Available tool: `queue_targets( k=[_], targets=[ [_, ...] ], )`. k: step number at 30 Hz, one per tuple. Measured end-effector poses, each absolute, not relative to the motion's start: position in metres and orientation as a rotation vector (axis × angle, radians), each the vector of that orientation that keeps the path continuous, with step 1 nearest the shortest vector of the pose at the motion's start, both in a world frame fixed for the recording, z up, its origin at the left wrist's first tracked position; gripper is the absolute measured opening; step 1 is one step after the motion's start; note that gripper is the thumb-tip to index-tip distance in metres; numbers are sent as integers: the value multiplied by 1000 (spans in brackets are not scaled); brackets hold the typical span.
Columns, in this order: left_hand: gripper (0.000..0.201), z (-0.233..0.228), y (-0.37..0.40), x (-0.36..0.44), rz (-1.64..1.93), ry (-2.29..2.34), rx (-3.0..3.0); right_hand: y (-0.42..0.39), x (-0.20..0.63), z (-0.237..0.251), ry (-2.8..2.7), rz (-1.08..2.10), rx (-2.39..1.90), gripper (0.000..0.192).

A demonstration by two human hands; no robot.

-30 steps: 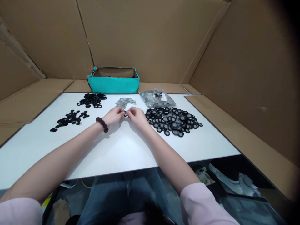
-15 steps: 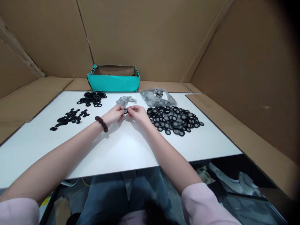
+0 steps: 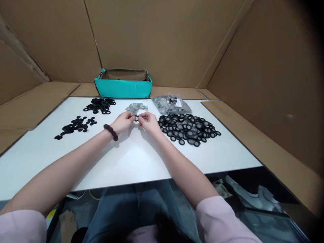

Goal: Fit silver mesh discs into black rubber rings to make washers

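Note:
Between my two hands, over the white table [image 3: 136, 158], is a small black ring [image 3: 136, 118] with a pale centre. My left hand [image 3: 124, 121] pinches its left edge between thumb and fingers. On the opposite edge, the fingertips of my right hand [image 3: 149, 122] close on the same ring. Just beyond the hands lies a small heap of thin grey discs [image 3: 136, 107]. Close by my right hand spreads a large pile of black rings with grey centres [image 3: 189, 130].
At the back stands a turquoise box [image 3: 123, 88]. Right of it lies a clear plastic bag of grey discs [image 3: 172, 104]. Black rings [image 3: 100, 105] and small black pieces [image 3: 77, 125] are heaped on the left. Cardboard walls [image 3: 164, 44] surround the table.
The ring has turned, so that its pale centre shows more plainly between my fingertips. Both hands stay in nearly the same place; the view has shifted slightly.

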State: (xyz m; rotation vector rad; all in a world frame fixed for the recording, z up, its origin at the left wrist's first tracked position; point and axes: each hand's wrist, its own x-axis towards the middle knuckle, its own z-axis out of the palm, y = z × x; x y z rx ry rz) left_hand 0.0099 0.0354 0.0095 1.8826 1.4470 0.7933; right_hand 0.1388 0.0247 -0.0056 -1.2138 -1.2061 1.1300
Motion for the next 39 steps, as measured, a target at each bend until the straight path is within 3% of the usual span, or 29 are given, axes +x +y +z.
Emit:
queue_targets(
  k=[8, 32, 39],
  targets=[
    [15, 9, 31, 18, 934, 1468, 1667, 18, 133, -10, -1161, 1128, -963, 11],
    [11, 12, 25, 26, 1031, 1440, 1613, 15, 124, -7, -1035, 1123, -946, 9],
    [15, 29, 20, 20, 902, 1477, 2029, 21, 132, -7, -1100, 1072, -920, 6]
  ],
)
